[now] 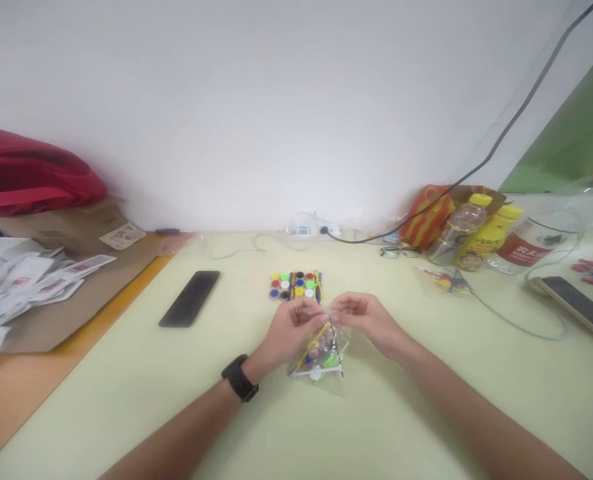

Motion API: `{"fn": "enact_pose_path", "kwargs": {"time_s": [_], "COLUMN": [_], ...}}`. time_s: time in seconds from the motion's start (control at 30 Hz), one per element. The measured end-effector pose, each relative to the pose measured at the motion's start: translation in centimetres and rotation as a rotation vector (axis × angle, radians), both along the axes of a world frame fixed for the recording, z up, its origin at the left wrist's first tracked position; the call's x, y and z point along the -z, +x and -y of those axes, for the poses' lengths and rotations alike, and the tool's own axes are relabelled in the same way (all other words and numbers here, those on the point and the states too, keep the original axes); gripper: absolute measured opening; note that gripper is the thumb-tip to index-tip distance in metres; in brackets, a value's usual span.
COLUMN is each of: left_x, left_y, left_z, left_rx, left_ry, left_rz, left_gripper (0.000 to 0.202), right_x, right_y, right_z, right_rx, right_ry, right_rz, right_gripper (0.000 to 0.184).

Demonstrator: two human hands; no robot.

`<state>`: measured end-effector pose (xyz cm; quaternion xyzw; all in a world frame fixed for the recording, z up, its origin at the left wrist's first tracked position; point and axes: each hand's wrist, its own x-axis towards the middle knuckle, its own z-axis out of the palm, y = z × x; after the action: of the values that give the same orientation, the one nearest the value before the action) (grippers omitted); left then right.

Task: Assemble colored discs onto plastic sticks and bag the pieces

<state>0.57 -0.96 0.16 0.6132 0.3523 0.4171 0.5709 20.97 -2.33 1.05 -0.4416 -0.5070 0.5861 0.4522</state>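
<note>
One left hand (pixel 287 331) and one right hand (pixel 374 321) are pinching a clear plastic bag (pixel 332 382), coloured discs (pixel 299 292) lying at its twelve o'clock.

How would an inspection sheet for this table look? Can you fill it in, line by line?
Surface: pale green table
Things in hand: clear bag with colourful pieces inside; farther off, colourful discs and sticks
Clutter: black phone, gold-edged phone, glasses, bottles, white packets
Hands: left hand and right hand pinch the bag's top
Cables: black cable, upper right; thin grey wire, right
Surroundings: white wall; red fabric on a cardboard box
</note>
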Motion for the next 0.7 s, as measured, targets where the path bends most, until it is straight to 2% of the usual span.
{"fn": "enact_pose_path", "kwargs": {"time_s": [0.2, 0.47, 0.6, 0.7], "left_x": [0.8, -0.5, -0.5, -0.3], "left_y": [0.5, 0.3, 0.3, 0.3], "left_z": [0.4, 0.4, 0.3, 0.3], "left_rx": [-0.058, -0.103, -0.134, -0.171], "left_ry": [0.019, -0.039, -0.019, -0.012], "left_rz": [0.025, 0.047, 0.037, 0.043], "left_gripper": [0.023, 0.024, 0.024, 0.025], "right_x": [0.1, 0.2, -0.2, -0.1], "right_y": [-0.5, -0.7, -1.3, -1.6], "right_z": [0.2, 0.4, 0.9, 1.0], "right_rx": [-0.023, -0.010, -0.072, -0.029], "right_ry": [-0.040, -0.001, 0.013, 0.005], "right_rz": [-0.043, -0.057, -0.092, -0.063], "right_gripper": [0.029, 0.027, 0.030, 0.025]}}
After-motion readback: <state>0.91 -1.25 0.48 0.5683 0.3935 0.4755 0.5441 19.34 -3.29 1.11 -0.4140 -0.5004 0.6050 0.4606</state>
